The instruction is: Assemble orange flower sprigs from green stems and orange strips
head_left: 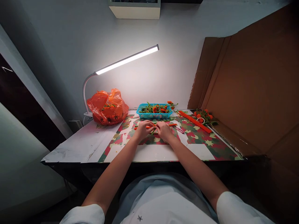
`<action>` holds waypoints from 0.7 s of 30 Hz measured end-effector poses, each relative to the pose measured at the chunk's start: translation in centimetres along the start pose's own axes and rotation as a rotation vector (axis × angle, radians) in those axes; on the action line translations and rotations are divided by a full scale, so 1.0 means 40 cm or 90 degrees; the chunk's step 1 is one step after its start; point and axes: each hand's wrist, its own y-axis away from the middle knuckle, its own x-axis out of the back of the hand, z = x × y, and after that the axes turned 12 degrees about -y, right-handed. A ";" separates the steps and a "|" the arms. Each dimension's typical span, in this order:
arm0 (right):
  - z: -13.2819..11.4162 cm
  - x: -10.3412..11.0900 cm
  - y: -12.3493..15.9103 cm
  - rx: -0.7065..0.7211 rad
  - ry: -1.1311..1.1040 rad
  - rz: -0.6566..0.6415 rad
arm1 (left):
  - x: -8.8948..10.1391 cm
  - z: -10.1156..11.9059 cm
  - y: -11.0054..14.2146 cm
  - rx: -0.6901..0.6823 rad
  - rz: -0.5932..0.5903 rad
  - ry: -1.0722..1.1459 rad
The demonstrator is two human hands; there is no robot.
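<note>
My left hand point(143, 130) and my right hand point(164, 130) meet over the middle of the table, fingertips pinched together. Between them is a small orange-and-green piece point(153, 131), like a flower on a stem, mostly hidden by the fingers. Thin orange strips point(173, 124) lie behind and beside the hands. To the right of my right hand rests a pair of scissors point(179, 129) with pinkish handles. Just beyond the hands stands a blue plastic basket point(154, 116) holding several orange flowers point(161, 109) with green stems.
An orange plastic bag point(108, 109) with flowers inside sits at the left. A lit desk lamp point(127, 59) arches over the table point(149, 154). A long orange bundle point(195, 121), more flowers point(204, 115) and a white ring point(200, 120) lie right, beside tall cardboard point(252, 77).
</note>
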 end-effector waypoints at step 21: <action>-0.010 -0.009 -0.004 -0.137 -0.379 0.109 | -0.030 0.011 -0.002 0.218 0.126 0.258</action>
